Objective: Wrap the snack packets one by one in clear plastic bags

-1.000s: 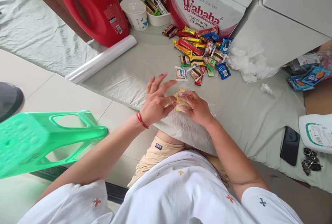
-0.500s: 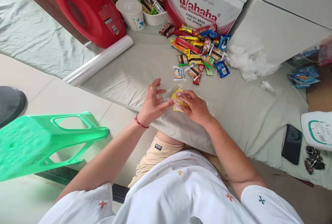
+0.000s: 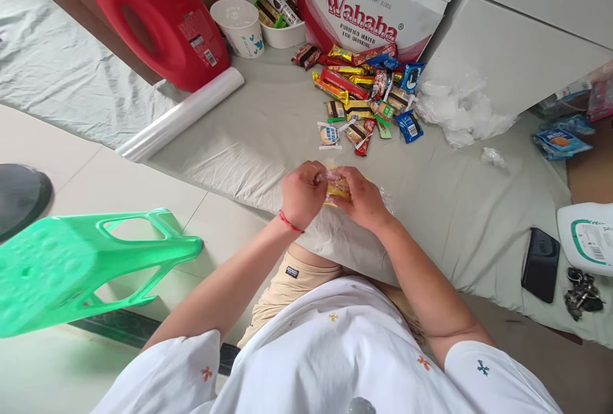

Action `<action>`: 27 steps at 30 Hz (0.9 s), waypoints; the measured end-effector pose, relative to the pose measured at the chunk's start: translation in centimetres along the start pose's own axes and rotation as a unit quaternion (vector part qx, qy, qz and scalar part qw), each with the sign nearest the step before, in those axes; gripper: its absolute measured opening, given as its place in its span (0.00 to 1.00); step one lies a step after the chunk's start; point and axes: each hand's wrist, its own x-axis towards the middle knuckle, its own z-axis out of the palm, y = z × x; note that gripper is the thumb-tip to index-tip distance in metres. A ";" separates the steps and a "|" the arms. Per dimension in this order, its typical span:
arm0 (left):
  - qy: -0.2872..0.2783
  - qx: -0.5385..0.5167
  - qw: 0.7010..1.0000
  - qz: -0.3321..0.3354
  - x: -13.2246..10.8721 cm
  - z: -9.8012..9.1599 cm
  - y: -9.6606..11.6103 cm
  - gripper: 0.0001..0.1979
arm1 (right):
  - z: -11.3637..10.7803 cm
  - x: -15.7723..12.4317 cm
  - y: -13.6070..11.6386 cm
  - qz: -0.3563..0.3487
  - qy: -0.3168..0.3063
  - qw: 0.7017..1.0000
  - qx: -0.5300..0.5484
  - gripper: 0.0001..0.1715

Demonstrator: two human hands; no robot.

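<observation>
In front of me, my right hand (image 3: 363, 200) is closed on a yellow snack packet (image 3: 339, 188); its fingers cover part of the wrapper. My left hand (image 3: 303, 193), with its fingers curled in, pinches clear plastic film (image 3: 331, 175) at the packet's left side. Crumpled clear film also shows beyond the right hand's knuckles. Just past the hands lies a small white-wrapped biscuit (image 3: 329, 136), apart from them. Behind it spreads a pile of wrapped snacks (image 3: 354, 91) in red, yellow, blue and green.
A roll of clear film (image 3: 184, 117) lies at the left, by a red jug (image 3: 163, 24). A white paper cup (image 3: 238, 29) and a snack-filled bowl (image 3: 282, 36) stand beside a Wahaha carton (image 3: 368, 15). Crumpled plastic (image 3: 464, 110), a phone (image 3: 541, 265) and keys (image 3: 582, 296) are rightward. A green stool (image 3: 57, 267) is left.
My left hand has moved right and closed its spread fingers on the clear film at the packet. The right hand stays on the packet, almost unmoved.
</observation>
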 end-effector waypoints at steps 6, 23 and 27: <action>-0.060 0.128 0.978 0.153 -2.3 2.5 2.2 0.08 | 0.2 0.1 0.7 0.017 0.007 0.999 0.042 0.44; -0.085 0.180 0.963 0.179 -2.8 3.2 1.1 0.14 | -2.2 -0.5 1.8 -0.014 0.094 0.989 0.116 0.17; -0.009 0.027 0.977 0.210 -3.8 1.9 0.5 0.13 | -1.2 -0.5 2.5 -0.006 0.057 0.996 0.070 0.22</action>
